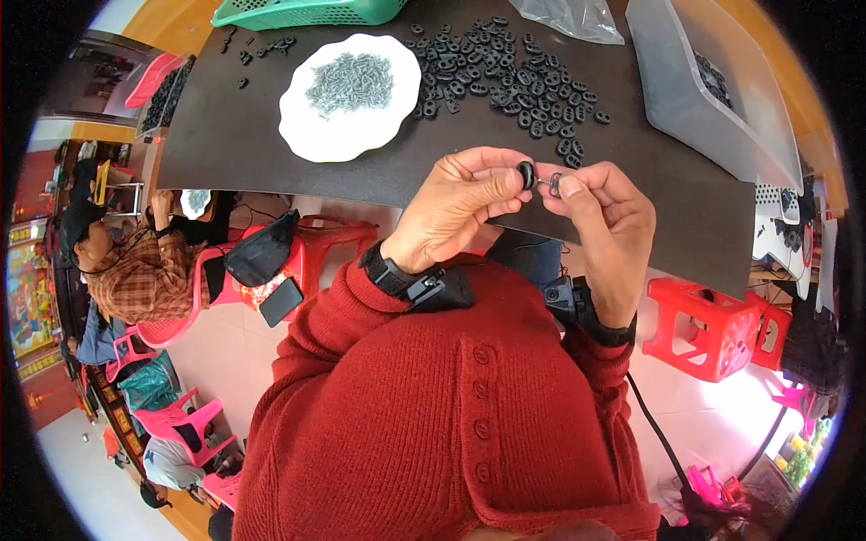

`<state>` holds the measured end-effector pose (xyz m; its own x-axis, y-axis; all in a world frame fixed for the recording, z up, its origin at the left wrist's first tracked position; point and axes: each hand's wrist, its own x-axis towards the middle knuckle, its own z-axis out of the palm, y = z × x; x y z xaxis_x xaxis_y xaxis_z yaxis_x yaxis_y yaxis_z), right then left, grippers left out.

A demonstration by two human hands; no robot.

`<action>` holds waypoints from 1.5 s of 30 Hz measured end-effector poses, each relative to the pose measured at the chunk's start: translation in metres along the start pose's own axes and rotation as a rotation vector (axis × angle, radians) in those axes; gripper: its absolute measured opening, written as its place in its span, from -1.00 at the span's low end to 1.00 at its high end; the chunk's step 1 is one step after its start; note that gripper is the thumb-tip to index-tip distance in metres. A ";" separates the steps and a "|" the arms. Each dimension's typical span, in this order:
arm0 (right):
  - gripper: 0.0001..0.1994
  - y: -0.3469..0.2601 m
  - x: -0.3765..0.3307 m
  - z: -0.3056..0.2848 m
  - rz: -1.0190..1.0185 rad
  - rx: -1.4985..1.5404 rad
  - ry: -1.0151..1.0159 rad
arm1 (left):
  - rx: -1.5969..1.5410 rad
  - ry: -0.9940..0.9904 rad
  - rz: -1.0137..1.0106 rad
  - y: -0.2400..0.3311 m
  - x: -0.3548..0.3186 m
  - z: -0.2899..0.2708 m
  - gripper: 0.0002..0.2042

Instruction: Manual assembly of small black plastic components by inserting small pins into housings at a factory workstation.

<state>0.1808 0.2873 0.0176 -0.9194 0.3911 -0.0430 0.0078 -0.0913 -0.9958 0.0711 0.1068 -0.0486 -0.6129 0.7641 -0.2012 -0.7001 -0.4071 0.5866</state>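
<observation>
Above the table's near edge, my left hand (465, 203) pinches a small black oval piece (526, 175) between thumb and fingers. Close beside it, my right hand (606, 216) is closed on a small greyish, see-through-looking part (555, 186). A thin metal bit shows in the gap between the two pieces; whether it joins them I cannot tell. Beyond my hands lies a loose spread of black oval pieces (541, 90) with holes. To their left, a white scalloped plate (311, 135) bears a heap of small silvery springs or coils (352, 83).
A translucent plastic bin (672, 99) stands at the right of the dark table (234, 135). A green basket (307, 13) and a clear bag (573, 18) lie at the far side. Red stools (708, 329) flank me. Another person (135, 270) sits at the left.
</observation>
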 end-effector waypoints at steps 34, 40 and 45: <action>-0.88 0.015 -0.010 0.000 0.012 -0.005 0.023 | 0.319 0.022 0.107 0.005 -0.019 0.021 -0.70; -0.80 0.021 -0.009 -0.012 0.012 0.193 -0.098 | 0.301 0.001 0.060 0.012 -0.025 0.027 -0.72; -0.64 0.010 -0.007 -0.012 -0.020 0.299 -0.230 | 0.331 -0.073 0.061 0.018 -0.030 0.033 -0.75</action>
<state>0.1920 0.2944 0.0066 -0.9827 0.1827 0.0297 -0.0954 -0.3625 -0.9271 0.0893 0.0933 -0.0061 -0.6135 0.7823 -0.1080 -0.4986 -0.2776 0.8212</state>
